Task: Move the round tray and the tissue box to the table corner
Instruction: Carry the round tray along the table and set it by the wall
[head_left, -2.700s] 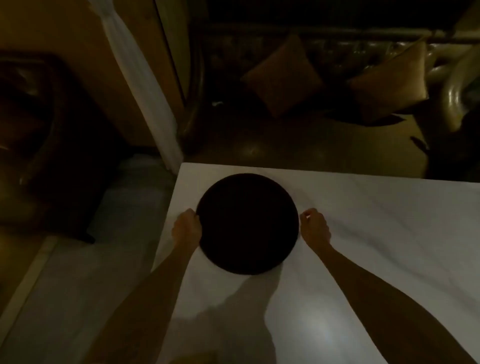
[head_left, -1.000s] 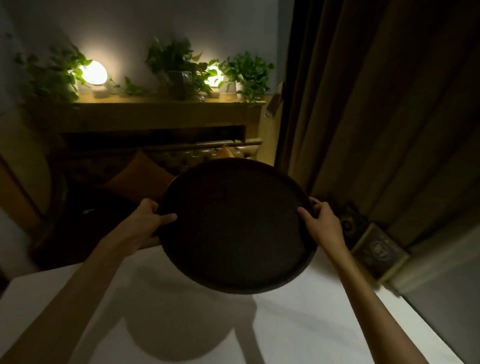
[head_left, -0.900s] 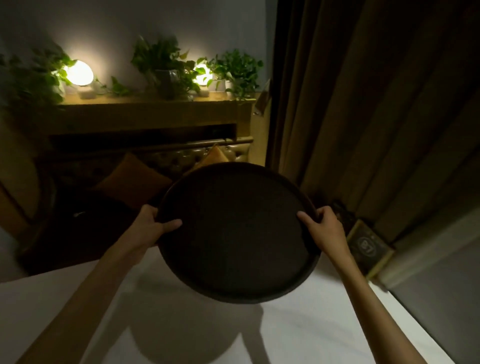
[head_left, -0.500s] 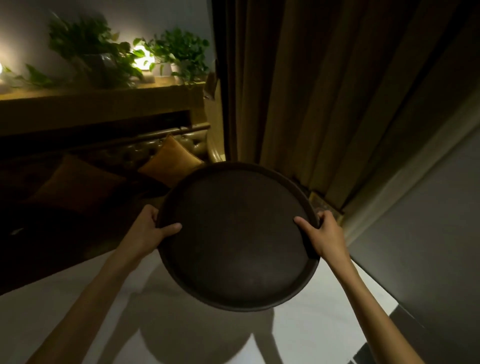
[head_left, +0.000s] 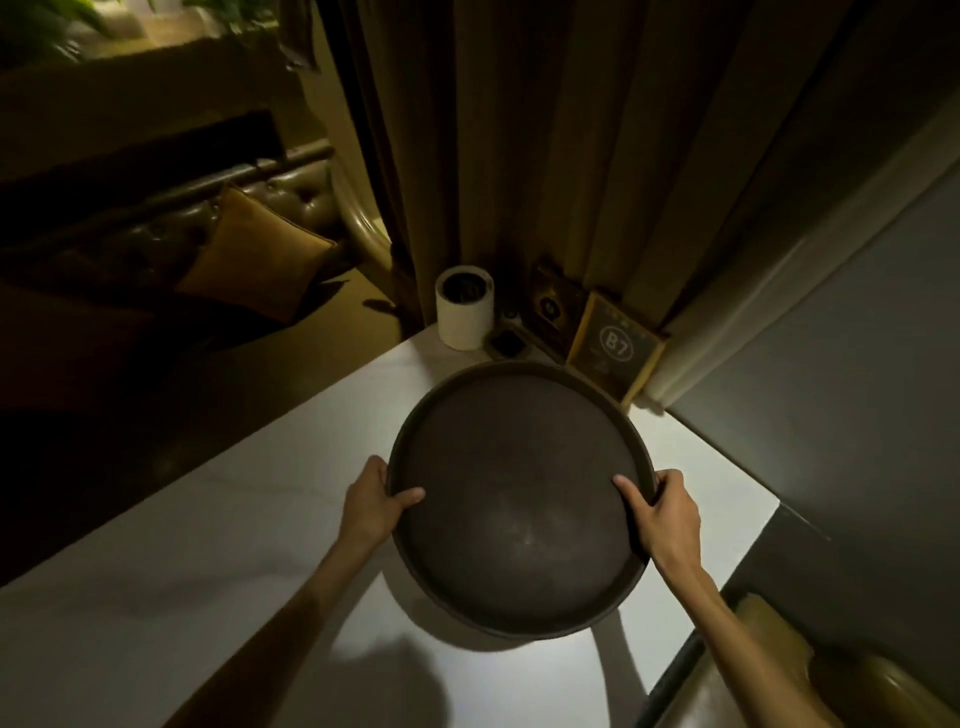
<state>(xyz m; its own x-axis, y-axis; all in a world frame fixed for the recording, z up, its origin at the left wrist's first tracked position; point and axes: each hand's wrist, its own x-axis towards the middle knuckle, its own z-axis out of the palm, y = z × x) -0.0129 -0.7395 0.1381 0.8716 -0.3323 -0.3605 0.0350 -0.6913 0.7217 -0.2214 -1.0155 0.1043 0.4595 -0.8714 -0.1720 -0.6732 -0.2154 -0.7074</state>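
I have the round tray (head_left: 519, 499), stiff and probably light, pinched at opposite rims by left hand (head_left: 371, 506) and right hand (head_left: 662, 514) above the table (head_left: 208, 519).

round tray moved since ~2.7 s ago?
Yes. The round tray, then flat near the left corner of the white table, is now carried by the left hand and right hand toward the corner with the B7 sign.

- A dull, matt, finely grained dark surface is shown by the round tray (head_left: 519, 499).
- The counter (head_left: 218, 525) is seen as smooth, pale and lightly glossy.
- Heavy cloth is suggested by the curtain (head_left: 519, 145).
- Glossy tufted leather is seen on the sofa (head_left: 291, 192).
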